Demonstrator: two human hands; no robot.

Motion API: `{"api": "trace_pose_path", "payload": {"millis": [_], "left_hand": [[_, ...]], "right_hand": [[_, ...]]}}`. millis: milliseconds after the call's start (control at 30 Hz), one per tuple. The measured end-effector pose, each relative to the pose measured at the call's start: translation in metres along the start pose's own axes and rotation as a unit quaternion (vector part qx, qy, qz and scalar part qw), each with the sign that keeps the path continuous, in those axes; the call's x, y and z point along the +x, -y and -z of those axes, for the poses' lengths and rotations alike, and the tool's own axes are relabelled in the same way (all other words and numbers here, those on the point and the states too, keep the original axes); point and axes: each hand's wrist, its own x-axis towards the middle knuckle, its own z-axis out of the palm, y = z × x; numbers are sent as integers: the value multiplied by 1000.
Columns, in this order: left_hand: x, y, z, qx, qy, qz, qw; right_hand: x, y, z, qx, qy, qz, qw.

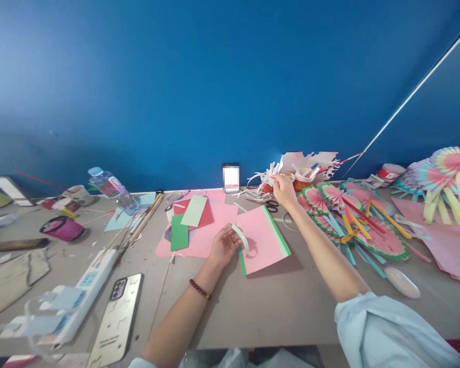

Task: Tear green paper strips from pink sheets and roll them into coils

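Note:
My left hand [226, 244] is closed on one end of a pale, curled paper strip [243, 239]. The strip arches over a pink sheet [258, 243] with green and pale green bands along its edges, which lies partly lifted off the table. Reaching to the back, my right hand [284, 190] has its fingers bent together beside a paper cup [303, 180] and white paper scraps [270, 173]. What those fingers hold, if anything, is too small to tell. Black-handled scissors [271, 205] lie just below that hand.
Green card [180, 232] and other coloured sheets lie left of centre. Pleated paper fans [379, 240] and a white computer mouse [403, 282] are on the right. A power strip [88, 286], a phone [117, 319] and a leaning water bottle [115, 190] occupy the left. A blue wall [230, 92] rises behind.

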Motion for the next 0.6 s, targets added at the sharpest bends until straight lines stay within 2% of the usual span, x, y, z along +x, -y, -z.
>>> {"api": "trace_pose_path", "payload": {"millis": [100, 133, 233, 333, 467, 600], "left_hand": [[0, -2, 0, 0, 10, -3, 1000], [0, -3, 1, -1, 15, -4, 1000], [2, -5, 1, -6, 23, -5, 1000], [3, -7, 0, -11, 20, -4, 1000], [2, -8, -1, -24, 18, 1, 1000], [1, -9, -1, -25, 21, 12, 999]], "right_hand": [[-11, 20, 5, 17, -27, 37, 999], [-20, 30, 6, 30, -19, 47, 998], [-60, 59, 6, 57, 102, 31, 993], [-109, 79, 4, 25, 216, 22, 976], [-160, 80, 13, -11, 277, 65, 959], [-183, 60, 39, 44, 315, 62, 946]]}}
